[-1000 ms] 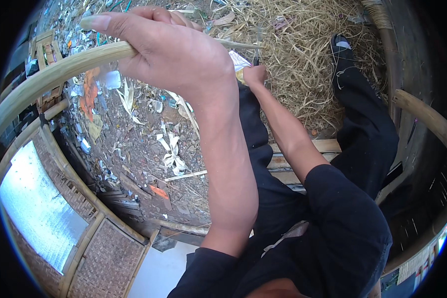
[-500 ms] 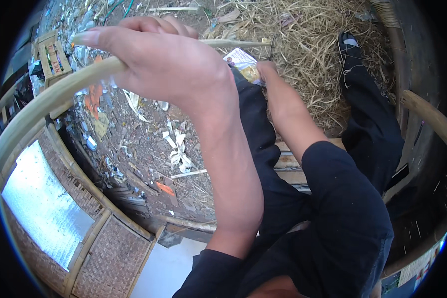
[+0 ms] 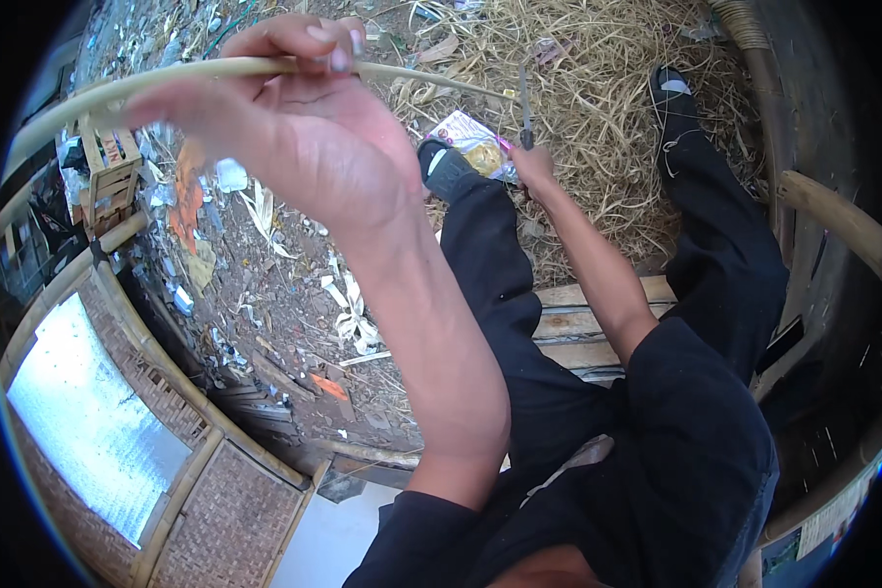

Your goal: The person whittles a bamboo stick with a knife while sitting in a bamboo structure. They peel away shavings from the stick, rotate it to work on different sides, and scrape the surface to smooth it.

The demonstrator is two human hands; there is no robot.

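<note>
My left hand, raised at the upper left, has its fingers curled over a long, pale strip of bamboo or cane. The thumb sticks out to the left and is blurred. The strip bends down at the left rim and tapers to a thin end on the right. Farther down, my right hand is closed round a knife, its narrow blade pointing away from me. The strip's thin end lies at the blade; I cannot tell whether they touch.
A white and yellow packet lies beside my right hand, by my left foot. Dry shavings cover the ground between my feet. To the left stand a wooden crate and a woven bamboo panel. Wooden slats lie below my legs.
My left hand has turned and opened its grip somewhat, and the strip's left part has risen. My right hand has come slightly nearer to me, and the knife now shows.
</note>
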